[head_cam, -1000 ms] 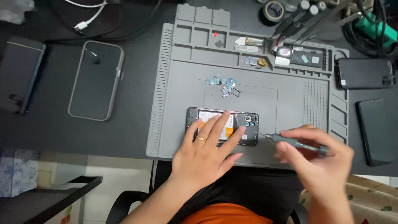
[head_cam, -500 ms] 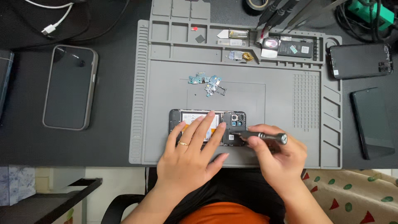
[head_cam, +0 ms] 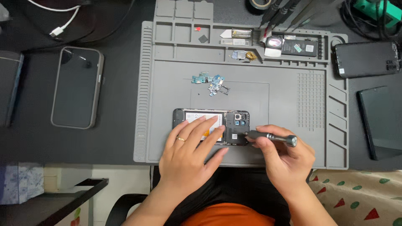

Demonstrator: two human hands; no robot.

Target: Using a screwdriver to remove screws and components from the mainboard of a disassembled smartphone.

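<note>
1. Head view: the opened phone (head_cam: 211, 127) lay flat on the grey mat (head_cam: 289, 104); the left hand (head_cam: 190, 157), fingers spread, pressed it down.
2. The right hand (head_cam: 284, 157) gripped a screwdriver (head_cam: 272, 137) at the phone's edge; the phone looked light, stiff and fragile inside, best held by its rim.

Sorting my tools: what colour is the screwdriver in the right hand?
Dark grey metal screwdriver, seen in the head view.

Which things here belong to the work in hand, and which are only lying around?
In use: opened phone, screwdriver, left hand, right hand, grey mat.
Lying about: cased phone, white cable, dark phone.
</note>
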